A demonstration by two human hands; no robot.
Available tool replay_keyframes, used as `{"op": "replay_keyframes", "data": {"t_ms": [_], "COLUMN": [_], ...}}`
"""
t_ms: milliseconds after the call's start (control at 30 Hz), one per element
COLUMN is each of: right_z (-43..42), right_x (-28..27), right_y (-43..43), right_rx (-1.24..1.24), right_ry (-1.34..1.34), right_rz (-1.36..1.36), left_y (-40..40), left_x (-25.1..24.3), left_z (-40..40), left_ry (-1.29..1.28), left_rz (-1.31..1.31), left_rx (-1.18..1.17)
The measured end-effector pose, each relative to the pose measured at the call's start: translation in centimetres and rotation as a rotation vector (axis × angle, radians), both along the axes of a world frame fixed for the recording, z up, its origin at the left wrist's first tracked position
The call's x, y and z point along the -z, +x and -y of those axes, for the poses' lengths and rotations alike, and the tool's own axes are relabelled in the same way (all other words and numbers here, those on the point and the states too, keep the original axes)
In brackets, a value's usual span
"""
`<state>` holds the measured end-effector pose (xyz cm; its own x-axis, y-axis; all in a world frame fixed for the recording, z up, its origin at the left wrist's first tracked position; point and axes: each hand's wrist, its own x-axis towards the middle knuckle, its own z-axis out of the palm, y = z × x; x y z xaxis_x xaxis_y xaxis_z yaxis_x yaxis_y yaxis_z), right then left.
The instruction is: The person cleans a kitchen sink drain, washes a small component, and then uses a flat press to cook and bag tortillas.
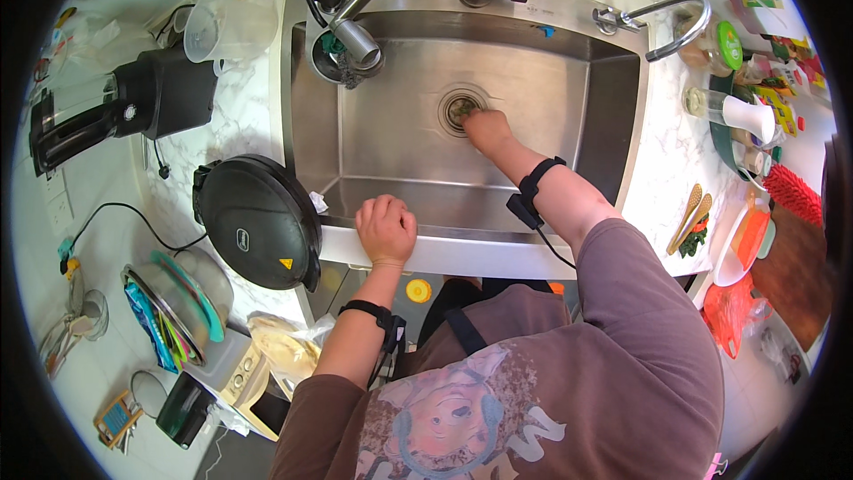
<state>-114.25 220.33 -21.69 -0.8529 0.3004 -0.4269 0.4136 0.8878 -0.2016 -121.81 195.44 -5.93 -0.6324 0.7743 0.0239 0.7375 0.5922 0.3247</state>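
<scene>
My right hand (490,133) reaches down to the drain (460,108) in the floor of the stainless steel sink (406,140). Its fingertips are at the drain opening, where some dark scraps show; whether they pinch anything is hidden. My left hand (386,230) rests on the sink's front rim with its fingers curled in and nothing visible in them. A crumpled white tissue (318,202) lies on the rim to its left. In the sink's back left corner, a metal cup (322,67) holds a green scourer (332,43) and a steel wool pad (348,73).
A grey faucet (356,40) arches over the back left, and a thin curved tap (700,20) stands at the right. Beside the sink's left edge sits a round black electric griddle (260,221). Wooden spoons (690,220), a spray bottle (740,113) and jars (713,47) line the right counter.
</scene>
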Motion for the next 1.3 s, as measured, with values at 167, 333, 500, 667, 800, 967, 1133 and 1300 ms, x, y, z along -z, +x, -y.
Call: {"op": "replay_keyframes", "data": {"t_ms": [167, 333, 500, 667, 800, 967, 1133, 1300], "right_z": [-0.1, -0.1, -0.1, -0.4, -0.4, -0.5, -0.7, -0.7], "right_x": [0.5, 0.2, 1.0, 0.8, 1.2, 1.9, 1.3, 0.6], "right_y": [-0.4, -0.3, -0.2, -0.3, -0.4, -0.5, -0.7, -0.8], "right_rx": [-0.019, -0.031, -0.03, -0.036, -0.022, 0.001, -0.024, -0.019], "right_ry": [0.023, 0.029, 0.058, 0.069, 0.069, 0.075, 0.062, 0.049], "right_rz": [0.056, 0.028, -0.011, -0.088, -0.097, -0.09, -0.069, -0.052], "left_y": [-0.1, -0.1, -0.1, 0.0, 0.0, 0.0, 0.0, 0.0], "left_x": [0.0, 0.0, 0.0, 0.1, -0.1, -0.1, -0.1, 0.0], "left_z": [0.0, 0.0, 0.0, 0.1, 0.0, -0.1, -0.1, 0.0], "left_ry": [0.005, 0.009, 0.008, -0.005, 0.002, 0.009, 0.01, 0.01], "left_rz": [-0.009, -0.012, -0.012, -0.008, -0.01, -0.011, -0.013, -0.018], "left_rx": [0.006, -0.003, -0.001, -0.013, -0.013, -0.014, -0.013, -0.014]}}
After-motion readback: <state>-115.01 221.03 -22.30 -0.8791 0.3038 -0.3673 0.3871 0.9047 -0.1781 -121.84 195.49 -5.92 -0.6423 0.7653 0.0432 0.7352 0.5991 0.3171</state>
